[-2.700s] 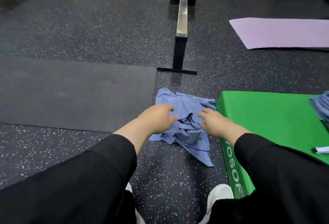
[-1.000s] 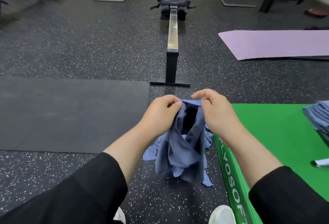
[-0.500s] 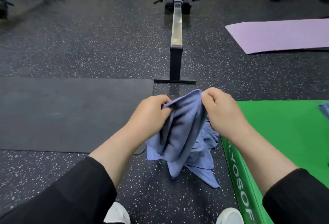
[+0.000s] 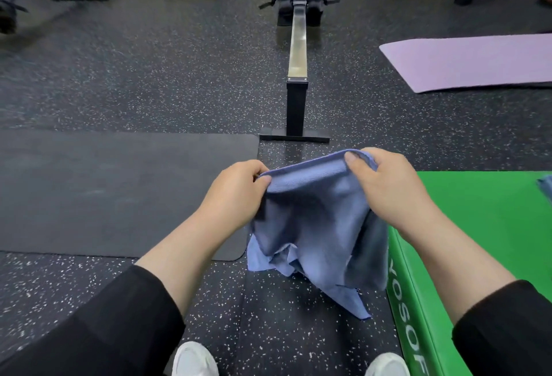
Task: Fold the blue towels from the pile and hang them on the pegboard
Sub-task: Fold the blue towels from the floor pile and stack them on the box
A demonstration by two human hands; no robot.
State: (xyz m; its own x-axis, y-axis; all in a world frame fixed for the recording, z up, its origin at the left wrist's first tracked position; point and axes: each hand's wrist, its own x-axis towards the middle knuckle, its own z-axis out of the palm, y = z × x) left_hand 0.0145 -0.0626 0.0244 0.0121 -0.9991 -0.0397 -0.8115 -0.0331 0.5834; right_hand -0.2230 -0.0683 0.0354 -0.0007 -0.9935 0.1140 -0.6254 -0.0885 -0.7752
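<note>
Both hands hold one blue towel (image 4: 310, 214) up by its top edge over the speckled rubber floor (image 4: 125, 77): the left hand (image 4: 236, 193) pinches the left end of that edge between thumb and curled fingers, and the right hand (image 4: 391, 187) pinches the right end, its thumb lying on the near face of the cloth. The edge runs between them, slightly higher on the right. Below it the towel hangs in loose folds, its bottom reaching down to a crumpled pile of blue towels (image 4: 268, 259) that lies on the floor, just beside the near right corner of a black mat (image 4: 119, 193) and against the left side of a green padded block (image 4: 478, 226). At the block's far right edge a bit of another blue cloth (image 4: 545, 186) shows. Black sleeves cover both forearms up to mid-arm, and two white shoe tips (image 4: 194, 359) stand at the bottom of the view. Farther off a rowing machine (image 4: 297, 56) stretches away across the floor, with a lilac mat (image 4: 478, 62) to its right.
</note>
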